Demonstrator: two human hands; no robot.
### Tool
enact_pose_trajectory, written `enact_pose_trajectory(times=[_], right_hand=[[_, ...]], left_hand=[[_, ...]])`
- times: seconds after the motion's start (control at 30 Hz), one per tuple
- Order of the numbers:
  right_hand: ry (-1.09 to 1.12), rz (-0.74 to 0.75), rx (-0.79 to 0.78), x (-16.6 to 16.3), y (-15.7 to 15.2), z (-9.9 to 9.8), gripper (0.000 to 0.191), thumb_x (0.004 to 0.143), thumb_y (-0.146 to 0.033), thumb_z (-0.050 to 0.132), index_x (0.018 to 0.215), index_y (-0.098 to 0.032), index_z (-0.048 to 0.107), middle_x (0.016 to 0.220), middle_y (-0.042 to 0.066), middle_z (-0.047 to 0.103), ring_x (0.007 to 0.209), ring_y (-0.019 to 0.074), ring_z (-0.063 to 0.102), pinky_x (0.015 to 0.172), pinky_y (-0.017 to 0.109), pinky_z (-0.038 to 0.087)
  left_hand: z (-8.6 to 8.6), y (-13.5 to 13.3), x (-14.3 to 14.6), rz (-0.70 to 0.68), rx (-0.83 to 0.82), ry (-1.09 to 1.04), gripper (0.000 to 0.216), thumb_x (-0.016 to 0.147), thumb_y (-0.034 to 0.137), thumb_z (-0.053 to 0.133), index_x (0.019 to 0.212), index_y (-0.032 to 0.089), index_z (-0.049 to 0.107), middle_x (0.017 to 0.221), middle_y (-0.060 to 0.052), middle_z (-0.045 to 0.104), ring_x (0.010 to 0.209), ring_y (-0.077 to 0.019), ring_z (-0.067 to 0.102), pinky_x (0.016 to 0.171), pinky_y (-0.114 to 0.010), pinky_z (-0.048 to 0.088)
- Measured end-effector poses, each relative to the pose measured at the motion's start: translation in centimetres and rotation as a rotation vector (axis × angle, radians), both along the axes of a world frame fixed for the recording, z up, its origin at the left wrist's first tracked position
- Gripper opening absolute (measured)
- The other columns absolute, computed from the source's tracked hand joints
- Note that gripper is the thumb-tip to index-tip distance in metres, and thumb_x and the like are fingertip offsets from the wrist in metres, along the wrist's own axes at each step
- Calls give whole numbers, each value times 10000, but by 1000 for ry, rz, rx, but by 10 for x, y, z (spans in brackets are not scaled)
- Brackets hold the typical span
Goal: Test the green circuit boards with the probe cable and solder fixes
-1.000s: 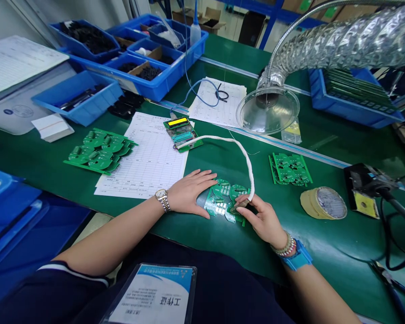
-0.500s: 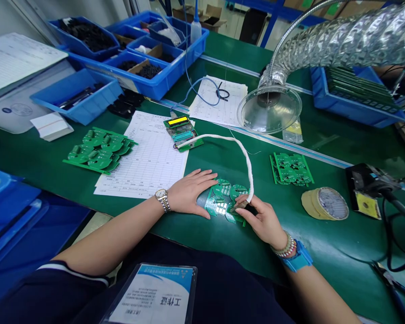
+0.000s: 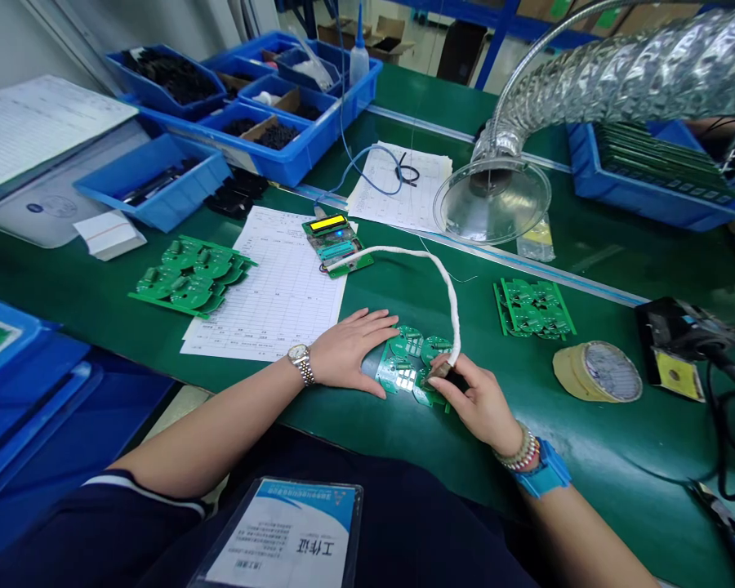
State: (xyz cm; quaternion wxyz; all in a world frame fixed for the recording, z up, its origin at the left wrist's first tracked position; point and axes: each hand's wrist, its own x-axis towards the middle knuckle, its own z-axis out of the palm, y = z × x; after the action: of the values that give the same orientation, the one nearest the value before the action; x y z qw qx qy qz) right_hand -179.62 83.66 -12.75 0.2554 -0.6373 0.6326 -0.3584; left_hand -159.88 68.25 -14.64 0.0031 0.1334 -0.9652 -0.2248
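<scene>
A green panel of round circuit boards (image 3: 404,359) lies on the green mat in front of me. My left hand (image 3: 349,351) rests flat on its left edge, fingers stretched out. My right hand (image 3: 474,400) pinches a small probe head (image 3: 436,374) onto the panel's right side. A white sleeved cable (image 3: 447,286) arcs from that probe back to a small tester board with a lit yellow display (image 3: 334,239).
A printed form (image 3: 275,294) lies left of the tester. More green board panels sit at left (image 3: 189,273) and right (image 3: 534,309). A tape roll (image 3: 597,371), soldering iron stand (image 3: 674,347), fume hood (image 3: 493,200) and blue parts bins (image 3: 263,122) surround the area.
Both hands stay in place on the panel; the view has only shifted slightly.
</scene>
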Motion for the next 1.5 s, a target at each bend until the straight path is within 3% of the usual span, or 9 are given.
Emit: enact_pose_trajectory(times=[0.47, 0.63, 0.83, 1.17, 1.3, 1.37, 1.5], right_hand=[[0, -5, -14, 0, 1, -1, 69, 840, -269, 547, 854, -202, 551, 845, 38, 642, 775, 168, 603, 707, 273, 469], [4, -1, 0, 0, 0, -1, 77, 843, -267, 544, 859, -192, 553, 822, 35, 628, 763, 162, 590, 705, 264, 456], [-13, 18, 13, 1, -1, 1, 80, 851, -276, 535, 856, -196, 537, 787, 28, 603, 724, 153, 568, 679, 260, 451], [-6, 11, 22, 1, 0, 0, 77, 853, -270, 525, 869, -196, 537, 786, 31, 599, 721, 155, 565, 676, 272, 455], [-13, 10, 16, 1, -1, 1, 71, 852, -270, 528, 849, -199, 530, 786, 30, 601, 719, 149, 568, 669, 260, 455], [-20, 10, 11, 1, -1, 1, 72, 852, -268, 529, 841, -197, 528, 779, 29, 600, 715, 147, 567, 666, 255, 453], [1, 1, 2, 1, -1, 0, 65, 844, -264, 538, 838, -200, 538, 786, 23, 617, 715, 148, 577, 665, 255, 453]], left_hand=[[-2, -2, -1, -5, -18, 21, 930, 652, 734, 524, 1355, 155, 337, 1458, -116, 270, 1353, -286, 202, 1105, -472, 134], [5, 6, 4, -8, -96, 41, 952, 640, 766, 498, 1338, 134, 359, 1451, -170, 264, 1338, -331, 220, 1075, -511, 187], [17, 35, 16, -123, -258, 107, 581, 800, 604, 470, 1208, 191, 490, 1237, -131, 518, 1196, -308, 410, 1020, -524, 269], [11, 49, 11, -110, -378, 105, 518, 781, 510, 566, 1199, 209, 507, 1146, -132, 536, 1084, -300, 481, 953, -496, 369], [18, 49, 18, -106, -287, 206, 290, 832, 425, 540, 999, 197, 605, 1153, -94, 574, 1134, -277, 473, 976, -485, 360], [23, 45, 21, -48, -246, 298, 191, 880, 319, 491, 833, 186, 620, 1043, -44, 638, 1116, -223, 501, 1008, -442, 344], [31, 25, 20, 160, -292, 333, 363, 906, 350, 442, 638, 160, 597, 718, -35, 668, 913, -180, 605, 995, -404, 365]])
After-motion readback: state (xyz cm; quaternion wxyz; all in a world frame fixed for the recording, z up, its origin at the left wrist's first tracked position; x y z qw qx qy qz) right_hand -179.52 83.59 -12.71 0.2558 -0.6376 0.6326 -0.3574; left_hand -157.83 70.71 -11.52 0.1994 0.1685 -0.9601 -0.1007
